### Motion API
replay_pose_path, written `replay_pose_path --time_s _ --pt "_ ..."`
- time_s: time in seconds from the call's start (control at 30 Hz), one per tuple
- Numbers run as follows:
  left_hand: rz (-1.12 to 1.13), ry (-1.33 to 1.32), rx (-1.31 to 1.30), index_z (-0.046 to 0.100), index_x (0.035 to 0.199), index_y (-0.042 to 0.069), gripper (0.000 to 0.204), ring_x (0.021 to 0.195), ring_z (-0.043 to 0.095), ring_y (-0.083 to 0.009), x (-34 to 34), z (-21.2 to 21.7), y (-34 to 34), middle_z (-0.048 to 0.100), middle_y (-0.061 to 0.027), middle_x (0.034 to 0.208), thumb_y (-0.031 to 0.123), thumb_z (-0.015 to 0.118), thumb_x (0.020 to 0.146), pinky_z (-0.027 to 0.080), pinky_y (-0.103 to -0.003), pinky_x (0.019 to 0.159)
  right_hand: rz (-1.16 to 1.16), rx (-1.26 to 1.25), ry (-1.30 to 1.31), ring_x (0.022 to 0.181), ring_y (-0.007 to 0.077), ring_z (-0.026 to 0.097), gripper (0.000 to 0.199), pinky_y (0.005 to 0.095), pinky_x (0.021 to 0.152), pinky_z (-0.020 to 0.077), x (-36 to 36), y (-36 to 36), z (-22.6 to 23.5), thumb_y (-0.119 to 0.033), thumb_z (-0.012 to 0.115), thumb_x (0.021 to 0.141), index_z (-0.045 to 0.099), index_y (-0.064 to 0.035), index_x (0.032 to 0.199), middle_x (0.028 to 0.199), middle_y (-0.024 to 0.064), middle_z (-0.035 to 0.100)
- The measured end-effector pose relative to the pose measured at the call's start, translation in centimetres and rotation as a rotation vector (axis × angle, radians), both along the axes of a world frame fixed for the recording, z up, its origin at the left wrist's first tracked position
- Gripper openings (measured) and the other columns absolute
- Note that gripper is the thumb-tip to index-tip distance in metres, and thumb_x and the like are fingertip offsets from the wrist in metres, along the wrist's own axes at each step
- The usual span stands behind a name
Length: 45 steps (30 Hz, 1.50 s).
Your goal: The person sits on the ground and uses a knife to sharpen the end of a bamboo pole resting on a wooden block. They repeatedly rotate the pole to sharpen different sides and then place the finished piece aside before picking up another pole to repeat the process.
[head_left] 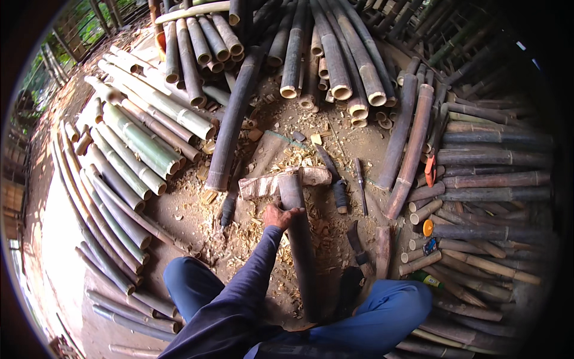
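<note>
1. The dirt floor under me is strewn with pale wood chips
2. Bamboo poles lie in rows at my left, more poles at my right
3. A wooden block lies ahead, a dark-handled tool just beside it

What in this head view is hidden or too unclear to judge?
- Right hand: not seen anywhere in the head view.
- Left hand: grips the bamboo pole; its fingers wrap behind it.
- Pole's near end: hidden between the knees.
- Dark tool by the right knee: too dim to identify.
- Outer bamboo piles: lost in the dark rim.
</note>
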State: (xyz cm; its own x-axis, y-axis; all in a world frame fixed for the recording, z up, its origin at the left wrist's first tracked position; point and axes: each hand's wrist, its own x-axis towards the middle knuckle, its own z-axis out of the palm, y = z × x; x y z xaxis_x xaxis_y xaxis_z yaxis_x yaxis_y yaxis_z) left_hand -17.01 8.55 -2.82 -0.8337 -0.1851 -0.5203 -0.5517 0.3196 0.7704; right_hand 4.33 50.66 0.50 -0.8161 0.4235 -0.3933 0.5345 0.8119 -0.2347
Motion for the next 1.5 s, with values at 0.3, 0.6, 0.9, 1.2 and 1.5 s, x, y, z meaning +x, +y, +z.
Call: replay_pose_path --time_s 0.3,0.6,0.9,1.2,1.5 --pt "-0.036 -0.045 0.086 0.079 0.11 -0.007 0.072 0.1 0.078 -0.0354 -0.9 1.2 0.0 0.08 -0.0242 0.104 0.05 0.097 0.068 0.059 -0.045 0.094 -0.13 0.092 -0.04 0.142 0.0503 0.048 0.091 0.054 0.117 0.0434 1.4 -1.8 3.6 -0.029 0.082 0.077 0.046 0.0 0.155 0.154 0.0331 0.047" --pt "0.217 0.121 -0.085 0.064 0.13 -0.001 0.069 0.122 0.062 -0.0403 1.2 1.7 -2.3 0.064 -0.0255 0.128 0.035 0.093 0.079 0.051 -0.047 0.108 -0.154 0.186 -0.107 0.142 0.05 0.049 0.093 0.0533 0.117 0.0434 1.2 -0.8 4.9 -0.029 0.082 0.075 0.045 0.0011 0.156 0.154 0.0337 0.047" --pt "-0.006 -0.066 -0.659 0.051 0.129 0.0 0.055 0.125 0.056 -0.0421 2.4 -2.8 -14.8 0.054 -0.023 0.129 0.01 0.076 0.081 0.054 -0.049 0.102 -0.13 0.225 -0.169 0.142 0.0498 0.049 0.096 0.0526 0.118 0.0433 -2.5 2.6 1.4 -0.03 0.083 0.074 0.045 0.0021 0.156 0.154 0.0343 0.048" --pt "0.092 -0.168 -0.459 0.067 0.117 -0.006 0.044 0.099 0.075 -0.0417 1.3 1.1 -17.5 0.075 -0.0282 0.107 0.027 0.066 0.088 0.059 -0.05 0.089 -0.156 0.169 -0.226 0.143 0.0495 0.05 0.098 0.0519 0.119 0.0432 -1.6 6.7 -5.5 -0.03 0.083 0.072 0.044 0.0032 0.156 0.154 0.0349 0.049" --pt "0.207 0.302 -0.108 0.06 0.107 0.001 0.024 0.067 0.07 -0.0264 4.2 6.1 -13.7 0.069 -0.0135 0.077 0.013 0.068 0.088 0.055 -0.044 0.061 -0.184 -0.162 0.206 0.123 0.0444 0.065 0.079 0.0453 0.108 0.0501 -0.2 8.8 -0.3 -0.029 0.08 0.076 0.056 0.0101 0.14 0.132 0.0317 0.066"
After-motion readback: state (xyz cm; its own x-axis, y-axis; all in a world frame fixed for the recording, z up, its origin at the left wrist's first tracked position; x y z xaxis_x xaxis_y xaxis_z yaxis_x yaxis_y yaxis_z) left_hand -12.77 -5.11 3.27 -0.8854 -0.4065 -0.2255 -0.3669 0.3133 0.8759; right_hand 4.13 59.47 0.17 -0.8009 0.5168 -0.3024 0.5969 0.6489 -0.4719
